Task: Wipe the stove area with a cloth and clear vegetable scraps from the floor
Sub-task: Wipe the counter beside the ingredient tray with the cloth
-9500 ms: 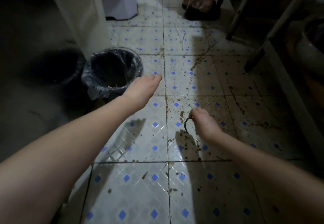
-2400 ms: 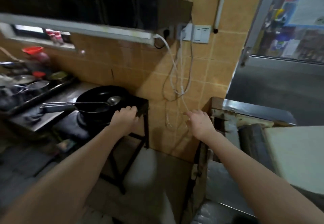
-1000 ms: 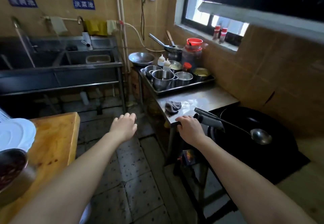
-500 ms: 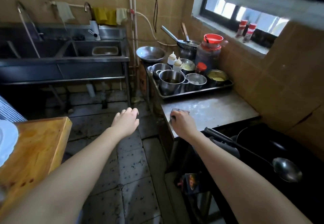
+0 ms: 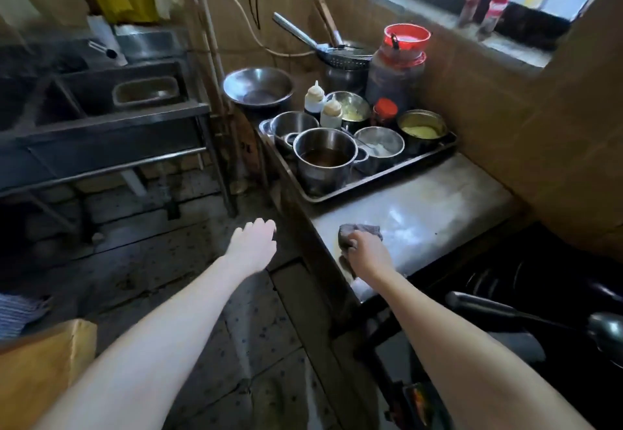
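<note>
Partly hidden, the cloth [image 5: 359, 231] sits under the right hand [image 5: 369, 256].

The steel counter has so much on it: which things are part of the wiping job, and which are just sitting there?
In use:
grey cloth
right hand gripping it
steel counter

Just sitting there:
tray of pots
red-lidded jar
squeeze bottles
steel bowl
ladle

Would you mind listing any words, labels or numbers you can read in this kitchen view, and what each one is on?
No text is readable in this view.
Two red-labelled bottles on the window sill: label print too blurred to read.
Dark marks on the brown panel beside the metal counter: possibly characters, too unclear to read.
Red-lidded jar: no legible label.
</note>
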`<action>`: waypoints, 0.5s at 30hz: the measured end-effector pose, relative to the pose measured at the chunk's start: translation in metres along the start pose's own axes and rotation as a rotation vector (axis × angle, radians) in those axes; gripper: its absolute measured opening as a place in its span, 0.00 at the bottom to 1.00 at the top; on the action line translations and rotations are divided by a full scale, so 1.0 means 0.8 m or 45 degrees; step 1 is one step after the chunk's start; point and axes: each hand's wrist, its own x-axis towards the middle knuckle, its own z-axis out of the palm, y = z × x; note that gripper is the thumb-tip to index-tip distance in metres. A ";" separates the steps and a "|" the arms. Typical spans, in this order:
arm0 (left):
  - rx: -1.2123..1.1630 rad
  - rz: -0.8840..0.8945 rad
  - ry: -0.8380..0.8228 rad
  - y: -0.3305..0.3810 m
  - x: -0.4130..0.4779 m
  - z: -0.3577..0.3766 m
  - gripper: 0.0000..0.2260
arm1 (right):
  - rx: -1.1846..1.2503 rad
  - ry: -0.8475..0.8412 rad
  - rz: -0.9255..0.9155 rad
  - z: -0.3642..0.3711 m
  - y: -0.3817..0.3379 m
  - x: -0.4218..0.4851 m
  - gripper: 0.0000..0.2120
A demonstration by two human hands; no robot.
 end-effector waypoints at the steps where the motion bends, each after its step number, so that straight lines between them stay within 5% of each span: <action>1: 0.020 0.022 -0.026 -0.003 0.016 0.004 0.12 | 0.018 -0.021 0.059 0.004 0.000 0.011 0.04; 9: 0.038 0.171 -0.143 -0.033 0.111 0.045 0.12 | 0.177 -0.063 0.375 0.042 0.026 0.080 0.15; 15: 0.076 0.224 -0.201 -0.056 0.133 0.073 0.13 | -0.011 -0.257 0.415 0.059 0.038 0.098 0.25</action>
